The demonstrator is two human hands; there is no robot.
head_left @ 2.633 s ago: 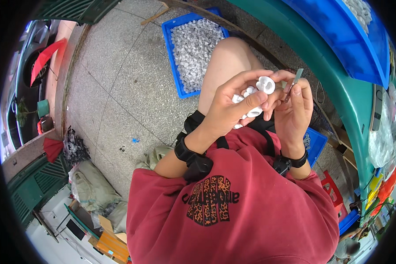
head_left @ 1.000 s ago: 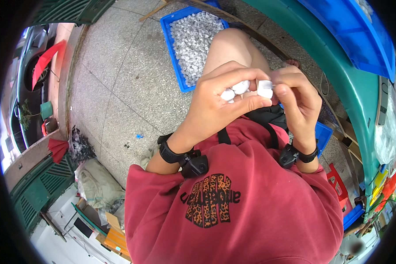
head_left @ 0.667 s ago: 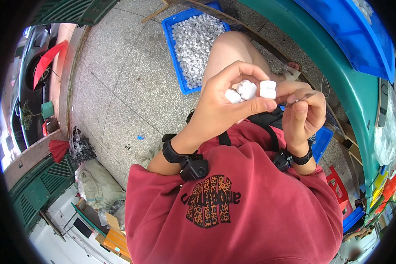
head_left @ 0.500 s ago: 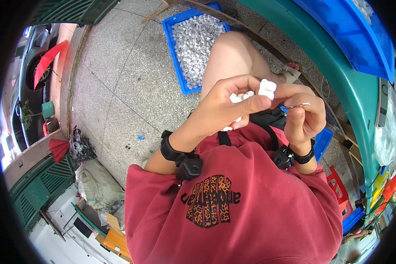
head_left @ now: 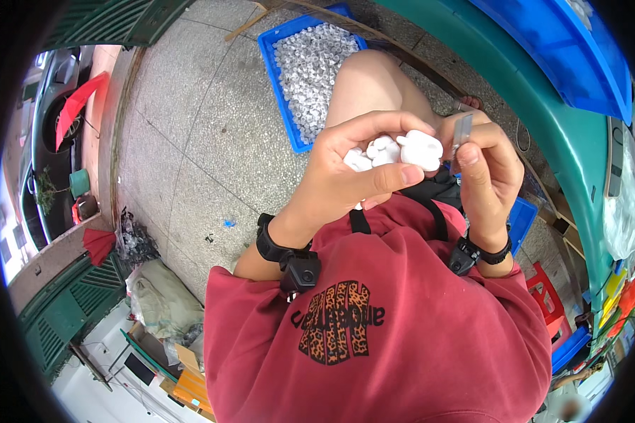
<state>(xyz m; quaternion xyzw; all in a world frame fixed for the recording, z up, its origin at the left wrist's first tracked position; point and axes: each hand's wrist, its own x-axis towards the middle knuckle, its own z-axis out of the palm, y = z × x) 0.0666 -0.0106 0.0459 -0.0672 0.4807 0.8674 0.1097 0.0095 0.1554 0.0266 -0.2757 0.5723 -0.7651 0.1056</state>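
Your left hand (head_left: 346,180) is closed around a cluster of small white plastic parts (head_left: 374,151), one rounded part (head_left: 421,149) pinched at the fingertips, held above your knee. Your right hand (head_left: 488,176) grips a thin flat metal blade (head_left: 461,131) just right of that part. Far on the speckled stone floor, a blue rectangular crate (head_left: 279,84) holds heaped small pale parts.

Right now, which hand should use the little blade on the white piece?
Probably the right hand: it already pinches the small blade right beside the white piece. The left hand is full of white pieces.
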